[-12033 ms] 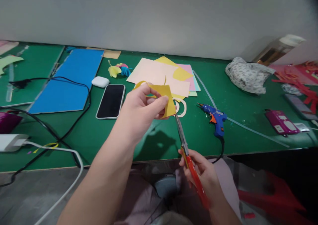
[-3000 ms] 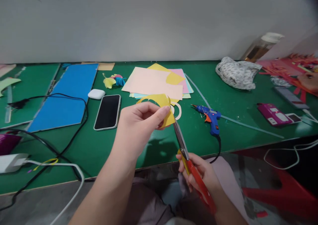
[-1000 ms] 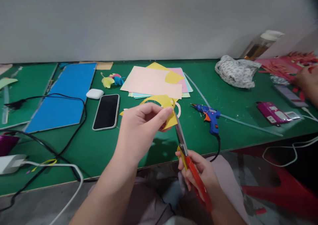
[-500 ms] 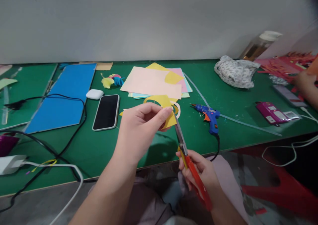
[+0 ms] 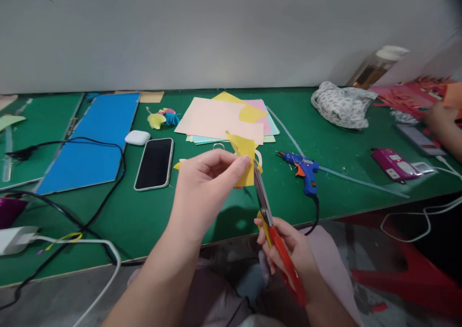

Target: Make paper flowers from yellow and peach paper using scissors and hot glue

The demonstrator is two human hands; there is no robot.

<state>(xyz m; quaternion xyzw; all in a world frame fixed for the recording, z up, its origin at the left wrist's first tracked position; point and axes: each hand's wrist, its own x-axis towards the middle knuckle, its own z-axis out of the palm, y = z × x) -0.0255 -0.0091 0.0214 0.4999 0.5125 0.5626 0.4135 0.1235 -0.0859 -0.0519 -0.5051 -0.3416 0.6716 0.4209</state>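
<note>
My left hand (image 5: pixel 212 187) pinches a small piece of yellow paper (image 5: pixel 247 149) between thumb and fingers, above the front of the green table. Its upper left corner bends up to a point. In my right hand (image 5: pixel 288 250) are scissors (image 5: pixel 285 255) with red and yellow handles, their blades pointing up along the paper's right edge. A thin yellow curl shows beside the blade tips. Behind the paper lie white cut strips (image 5: pixel 258 157), partly hidden. Farther back sits a stack of coloured paper sheets (image 5: pixel 212 117), pale pink on top.
A blue glue gun (image 5: pixel 305 170) with a clear glue stick lies to the right. On the left are a phone (image 5: pixel 154 164), a white earbud case (image 5: pixel 137 137), a blue board (image 5: pixel 94 144) and cables. A cloth pouch (image 5: pixel 342 104) and another person's hand (image 5: pixel 442 120) are at right.
The yellow paper has turned in my left hand, and its curved cut strip no longer stretches out to the left. The scissors have hardly moved, staying at its right edge.
</note>
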